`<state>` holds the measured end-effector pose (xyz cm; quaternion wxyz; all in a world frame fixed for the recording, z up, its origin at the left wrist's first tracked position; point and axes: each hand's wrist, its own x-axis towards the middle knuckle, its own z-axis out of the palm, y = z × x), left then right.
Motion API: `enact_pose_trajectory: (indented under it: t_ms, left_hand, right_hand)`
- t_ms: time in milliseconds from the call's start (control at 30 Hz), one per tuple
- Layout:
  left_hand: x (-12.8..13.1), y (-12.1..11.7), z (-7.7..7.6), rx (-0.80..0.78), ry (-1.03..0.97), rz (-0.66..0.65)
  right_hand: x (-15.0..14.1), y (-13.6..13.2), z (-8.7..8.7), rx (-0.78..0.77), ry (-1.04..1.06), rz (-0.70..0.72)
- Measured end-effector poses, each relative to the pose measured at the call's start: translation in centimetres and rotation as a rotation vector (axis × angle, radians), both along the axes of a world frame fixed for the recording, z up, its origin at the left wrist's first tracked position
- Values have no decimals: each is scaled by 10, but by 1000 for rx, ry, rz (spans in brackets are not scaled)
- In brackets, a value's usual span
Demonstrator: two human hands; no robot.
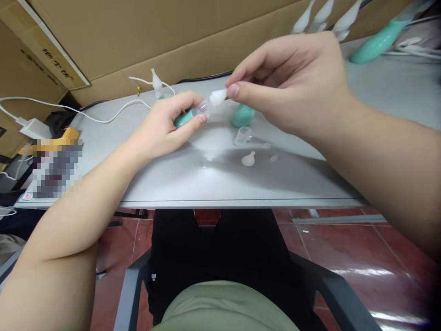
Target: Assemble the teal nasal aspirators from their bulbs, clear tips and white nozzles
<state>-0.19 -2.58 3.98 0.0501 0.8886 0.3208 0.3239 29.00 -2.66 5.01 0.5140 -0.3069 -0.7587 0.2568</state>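
Observation:
My left hand (165,124) is closed round a small teal device with a clear front section (193,114), held just above the grey table (206,184). My right hand (289,78) pinches a white soft tip (217,97) at the clear end of that device. Just beyond the hands a second teal piece (243,115) sits on the table. Below it lie a clear plastic cup (243,136), a loose white tip (248,159) and a small clear bit (274,158).
White cables (103,117) and a charger (34,128) lie at the left. Another white-tipped unit (157,83) stands at the back. Cardboard boxes (172,37) wall the far side. More teal devices (375,43) and white tips (320,16) are at upper right.

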Motion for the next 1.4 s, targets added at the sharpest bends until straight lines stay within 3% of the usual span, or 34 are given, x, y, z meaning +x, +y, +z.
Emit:
enact_pose_trajectory:
  t_ms: [133,333,633,933,1400]
  left_hand:
    - [1,-3,0,11,29,8]
    - [4,-12,2,78,60,37]
    - [4,-16,1,199,119,-10]
    - [3,-16,-5,204,183,64]
    - [9,-20,-3,144,196,108]
  right_hand:
    - [4,9,-6,97,-39,8]
    - [10,24,-13,222,-83,147]
    - [11,26,-11,178,-151,292]
    - [12,14,-11,116,-230,157]
    - [7,11,-3,120,-219,201]
